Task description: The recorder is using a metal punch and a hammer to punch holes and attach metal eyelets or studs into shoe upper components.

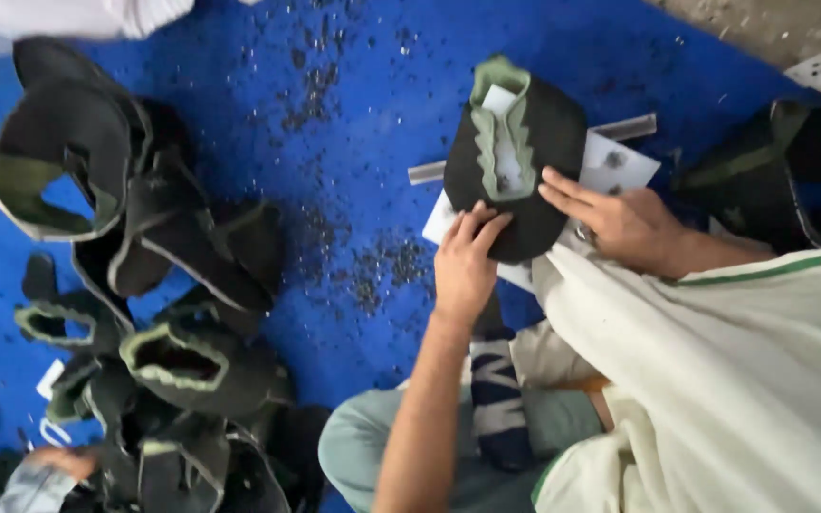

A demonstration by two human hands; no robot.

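Basically both hands grasp one black shoe upper [515, 161] with green trim — left hand [465, 266] at its lower edge, right hand [620, 223] beside — pile of uppers [144, 285] well apart on blue mat [363, 114].

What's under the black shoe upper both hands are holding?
Under the black shoe upper lie white paper sheets and a grey metal strip on the blue mat. Their middle parts are covered by the upper.

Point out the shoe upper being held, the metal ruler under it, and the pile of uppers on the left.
Held shoe upper [544, 142]: head view, on its black side panel.
Metal ruler [627, 126]: head view, on the end right of the upper.
Pile of uppers [197, 366]: head view, on a green-rimmed piece.
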